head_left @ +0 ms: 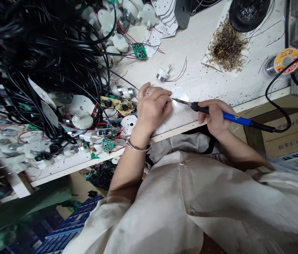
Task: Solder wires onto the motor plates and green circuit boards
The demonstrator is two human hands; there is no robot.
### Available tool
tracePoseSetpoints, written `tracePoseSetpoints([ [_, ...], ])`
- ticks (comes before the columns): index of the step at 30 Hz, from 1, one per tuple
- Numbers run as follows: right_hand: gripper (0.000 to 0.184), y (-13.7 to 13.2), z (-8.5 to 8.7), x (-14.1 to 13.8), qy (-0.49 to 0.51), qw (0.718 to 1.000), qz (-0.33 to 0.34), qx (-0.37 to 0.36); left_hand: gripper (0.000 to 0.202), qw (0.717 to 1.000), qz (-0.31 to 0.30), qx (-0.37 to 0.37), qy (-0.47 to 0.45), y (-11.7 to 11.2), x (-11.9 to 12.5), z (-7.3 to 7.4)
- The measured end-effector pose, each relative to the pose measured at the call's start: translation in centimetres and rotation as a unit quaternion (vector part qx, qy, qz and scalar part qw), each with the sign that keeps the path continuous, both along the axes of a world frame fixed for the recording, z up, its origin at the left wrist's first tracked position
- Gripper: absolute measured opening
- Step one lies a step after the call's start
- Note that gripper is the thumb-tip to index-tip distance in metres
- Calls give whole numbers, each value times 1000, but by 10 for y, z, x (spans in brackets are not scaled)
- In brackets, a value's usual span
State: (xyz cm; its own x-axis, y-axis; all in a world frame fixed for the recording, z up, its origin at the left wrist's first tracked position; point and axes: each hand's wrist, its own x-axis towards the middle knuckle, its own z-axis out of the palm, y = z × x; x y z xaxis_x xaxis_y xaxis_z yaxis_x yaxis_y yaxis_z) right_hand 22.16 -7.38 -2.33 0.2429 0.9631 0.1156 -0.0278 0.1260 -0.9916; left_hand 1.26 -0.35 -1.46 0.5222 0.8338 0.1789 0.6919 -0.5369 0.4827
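My right hand (pixel 213 116) is closed round a blue-handled soldering iron (pixel 225 116), its metal tip pointing left towards my left hand. My left hand (pixel 152 106) rests on the white table (pixel 207 81) with its fingers curled together and pinched at the iron's tip, over a round white disc (pixel 182 96). What the fingers pinch is too small to make out. A silver bracelet sits on the left wrist and a ring on one finger.
A big tangle of black cables (pixel 37 53) fills the left. Circuit boards (pixel 117 105), white motors (pixel 163 74) and discs lie around it. A solder spool (pixel 285 61), a black stand (pixel 248 12) and brown debris (pixel 226 44) sit at the back right. A cardboard box (pixel 287 135) stands below.
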Motion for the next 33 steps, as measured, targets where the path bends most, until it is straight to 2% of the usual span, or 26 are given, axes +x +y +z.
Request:
tracePoseSetpoints([
  [5, 31, 1, 3, 1, 13, 999, 15, -40, 9, 1000, 7, -12, 0, 0, 0, 0],
  [15, 35, 6, 7, -2, 47, 997, 11, -60, 11, 1000, 24, -12, -3, 1, 3, 0],
  [20, 39, 5, 8, -1, 41, 997, -7, -67, 12, 999, 33, -28, -7, 1, 3, 0],
  [24, 43, 6, 8, 0, 13, 996, 10, -84, 12, 999, 38, -35, -8, 1, 4, 0],
  [33, 40, 6, 8, -1, 21, 997, 9, -73, 11, 998, 37, -47, -2, 2, 3, 2],
])
